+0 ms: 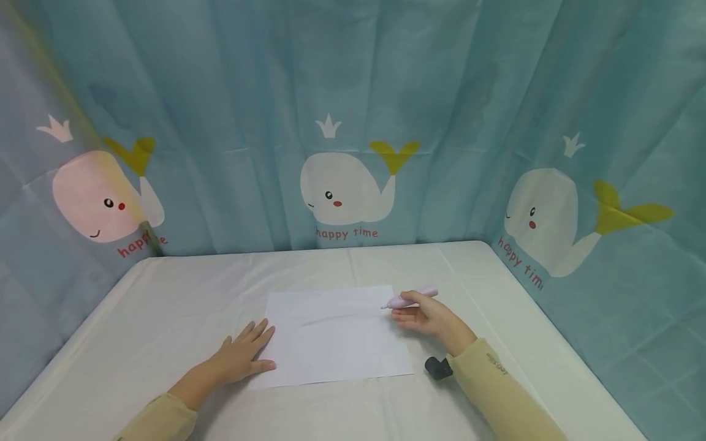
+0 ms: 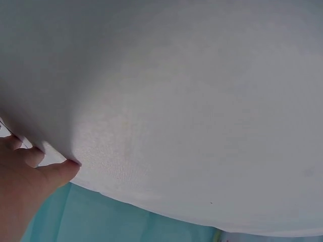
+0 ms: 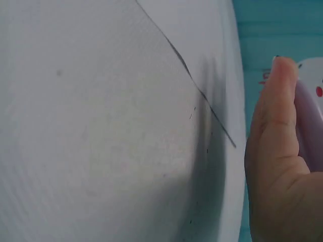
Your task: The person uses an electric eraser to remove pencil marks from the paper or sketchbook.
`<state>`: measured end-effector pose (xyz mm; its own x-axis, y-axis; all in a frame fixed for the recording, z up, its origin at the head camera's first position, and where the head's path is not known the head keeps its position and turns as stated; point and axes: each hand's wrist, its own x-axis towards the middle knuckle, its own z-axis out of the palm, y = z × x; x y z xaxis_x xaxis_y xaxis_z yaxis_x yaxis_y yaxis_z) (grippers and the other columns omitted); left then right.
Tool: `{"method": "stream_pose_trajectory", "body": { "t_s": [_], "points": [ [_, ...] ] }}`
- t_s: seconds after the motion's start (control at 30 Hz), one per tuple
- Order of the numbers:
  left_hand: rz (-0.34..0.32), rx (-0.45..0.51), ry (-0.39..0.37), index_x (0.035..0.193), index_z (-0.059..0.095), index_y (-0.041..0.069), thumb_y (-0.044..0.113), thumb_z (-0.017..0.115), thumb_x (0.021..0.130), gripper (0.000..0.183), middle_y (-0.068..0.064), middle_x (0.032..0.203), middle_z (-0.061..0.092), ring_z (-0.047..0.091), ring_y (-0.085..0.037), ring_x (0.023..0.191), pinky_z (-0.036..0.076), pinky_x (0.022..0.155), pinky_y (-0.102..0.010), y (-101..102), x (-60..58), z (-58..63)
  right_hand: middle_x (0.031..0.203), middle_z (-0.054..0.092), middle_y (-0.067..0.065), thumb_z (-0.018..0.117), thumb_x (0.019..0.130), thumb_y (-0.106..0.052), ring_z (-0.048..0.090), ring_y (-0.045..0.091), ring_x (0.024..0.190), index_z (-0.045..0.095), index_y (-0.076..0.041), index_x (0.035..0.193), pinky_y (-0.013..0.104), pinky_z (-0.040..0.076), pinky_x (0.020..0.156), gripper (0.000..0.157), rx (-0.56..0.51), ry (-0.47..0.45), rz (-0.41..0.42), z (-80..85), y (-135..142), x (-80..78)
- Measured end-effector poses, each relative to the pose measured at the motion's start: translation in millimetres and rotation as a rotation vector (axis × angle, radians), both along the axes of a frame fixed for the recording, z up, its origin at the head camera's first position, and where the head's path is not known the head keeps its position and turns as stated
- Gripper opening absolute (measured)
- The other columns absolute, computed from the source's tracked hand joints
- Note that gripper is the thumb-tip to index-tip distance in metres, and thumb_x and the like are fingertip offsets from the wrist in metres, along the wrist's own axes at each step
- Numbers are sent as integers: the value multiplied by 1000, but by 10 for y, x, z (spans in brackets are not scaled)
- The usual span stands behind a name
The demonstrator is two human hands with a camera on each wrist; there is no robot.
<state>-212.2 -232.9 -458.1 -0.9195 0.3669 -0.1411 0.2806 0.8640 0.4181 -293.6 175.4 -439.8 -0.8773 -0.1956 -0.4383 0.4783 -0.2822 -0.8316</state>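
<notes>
A white sheet of paper (image 1: 342, 352) lies on the white-covered table. My left hand (image 1: 239, 355) rests at its left edge, fingers spread and straight, with thumb and fingertips at the paper's border. Over the sheet's upper right corner, my right hand (image 1: 430, 318) holds a pale lilac pen (image 1: 394, 302) between thumb and fingers, its narrow tip pointing left. Part of the pen (image 3: 309, 123) shows behind the right hand (image 3: 275, 146) in the right wrist view. In the left wrist view, the thumb of the left hand (image 2: 30, 174) presses near the sheet's edge.
A small black device (image 1: 438, 369) sits at the right sleeve's cuff, above the table (image 1: 529, 367). Behind and on both sides hangs a blue-green curtain (image 1: 242, 202) printed with whales. The table's far edge meets the curtain.
</notes>
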Motion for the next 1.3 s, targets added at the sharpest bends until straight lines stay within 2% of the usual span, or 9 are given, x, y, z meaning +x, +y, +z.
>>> {"method": "stream_pose_trajectory", "body": {
  "t_s": [0.17, 0.33, 0.57, 0.73, 1.07, 1.3],
  "points": [
    [-7, 0, -1, 145, 36, -5, 49, 66, 87, 85, -30, 153, 22, 13, -54, 139, 8, 98, -79, 7, -3, 19, 80, 66, 18, 54, 92, -7, 69, 25, 73, 52, 6, 108, 37, 58, 68, 20, 93, -12, -3, -53, 78, -57],
    [-10, 1, 7, 146, 36, -5, 48, 66, 87, 84, -30, 154, 22, 13, -53, 140, 8, 98, -79, 2, -3, 15, 72, 68, 14, 55, 89, -8, 69, 21, 67, 60, 9, 100, 31, 57, 63, 21, 226, 8, 30, -60, 103, -84],
    [-15, 8, 11, 146, 36, -4, 48, 66, 87, 84, -30, 154, 22, 13, -54, 140, 8, 97, -80, -11, -14, -8, 66, 66, 12, 57, 87, -10, 68, 20, 61, 63, 9, 95, 30, 57, 61, 21, 331, -13, -40, -44, 89, -110],
    [-17, 8, 13, 145, 36, -5, 48, 66, 87, 84, -30, 153, 22, 13, -54, 139, 8, 97, -80, -6, -5, 9, 63, 66, 10, 59, 85, -10, 67, 17, 56, 64, 9, 92, 26, 56, 56, 20, 417, 13, -30, -44, 66, -106],
    [-18, 6, 14, 145, 36, -6, 47, 66, 87, 84, -30, 153, 22, 13, -54, 139, 8, 97, -80, 11, 7, 34, 62, 64, 9, 59, 86, -9, 65, 15, 53, 64, 7, 93, 23, 54, 53, 18, 456, 31, -22, -43, 29, -95],
    [-4, 4, 12, 145, 37, -5, 49, 66, 87, 84, -30, 153, 23, 13, -54, 139, 8, 97, -80, 17, 3, 45, 63, 65, 9, 60, 85, -9, 66, 15, 53, 65, 7, 93, 22, 54, 53, 18, 445, 34, -38, -40, 9, -99]
  ]
}}
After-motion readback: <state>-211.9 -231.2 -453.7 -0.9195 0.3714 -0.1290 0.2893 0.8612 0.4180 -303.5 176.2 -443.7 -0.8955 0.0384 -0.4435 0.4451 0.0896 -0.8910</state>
